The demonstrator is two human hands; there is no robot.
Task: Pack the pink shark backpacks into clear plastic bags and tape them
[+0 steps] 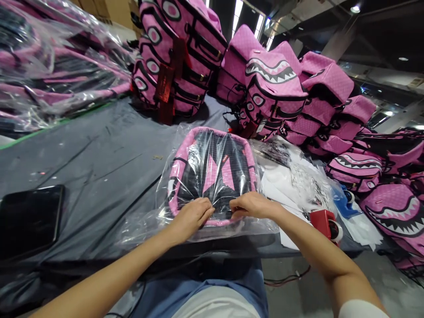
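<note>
Evidently both our hands are clamped on film: the left hand (195, 212) and the right hand (250, 205) curl their fingers into the near side of a clear plastic bag (139, 229), a short gap between them. Folds and glare blur the fingertips, so we can't be sure how much film each one pinches. Inside the bag lies a pink-and-black backpack (218, 172), flat on the gray cloth-covered table (109, 163) straight in front of us.

We judge the step in hand to be working the film along the backpack's near rim; the next move would call for an even grip from both hands, with the slack drawn in and nothing torn.

Just below our wrists runs the table's near edge, with loose film close to it, so we have little room toward ourselves. Our wider room is leftward, over wrinkled cloth as far as a black tablet (31, 218). To the right, white papers (281, 198) crowd the bag, a red tape dispenser (323, 223) beyond them. Farther out, stacked pink backpacks (195, 57) and a shark-mouth backpack (273, 84) bound the far side.
</note>
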